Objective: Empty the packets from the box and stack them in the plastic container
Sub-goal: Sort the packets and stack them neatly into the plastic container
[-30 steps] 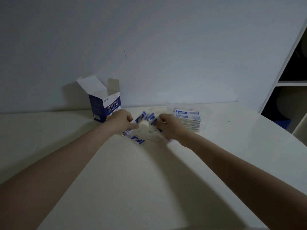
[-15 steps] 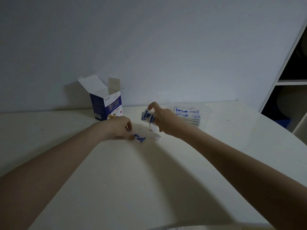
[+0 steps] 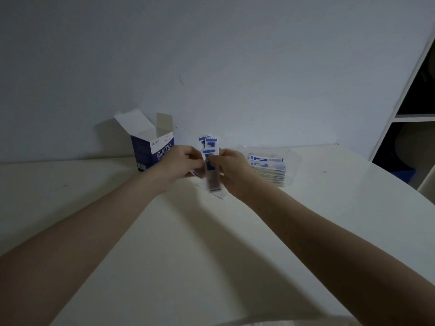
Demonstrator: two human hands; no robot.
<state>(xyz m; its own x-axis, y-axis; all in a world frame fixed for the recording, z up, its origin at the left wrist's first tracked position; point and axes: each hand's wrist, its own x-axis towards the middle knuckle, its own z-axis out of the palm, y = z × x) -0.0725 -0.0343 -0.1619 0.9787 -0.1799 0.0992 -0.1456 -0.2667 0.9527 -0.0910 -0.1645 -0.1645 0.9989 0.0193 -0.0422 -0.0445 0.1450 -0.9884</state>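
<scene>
A blue and white box [image 3: 150, 151] stands open by the wall at the back left of the table. My left hand [image 3: 182, 162] and my right hand [image 3: 231, 167] meet just right of it, both gripping an upright bundle of blue and white packets [image 3: 209, 149] held above the table. A white sheet [image 3: 217, 194] lies on the table under the hands. To the right sits a clear plastic container [image 3: 293, 161] with a stack of packets [image 3: 268, 167] inside.
The white table [image 3: 188, 243] meets a plain wall at the back. A white shelf unit [image 3: 409, 118] stands at the right, with a blue item [image 3: 403, 174] low in it beside the table's right edge.
My left hand has risen from the table and joined the right hand on the packets. The bundle now stands upright between both hands, and the loose packet on the table is gone from view.
</scene>
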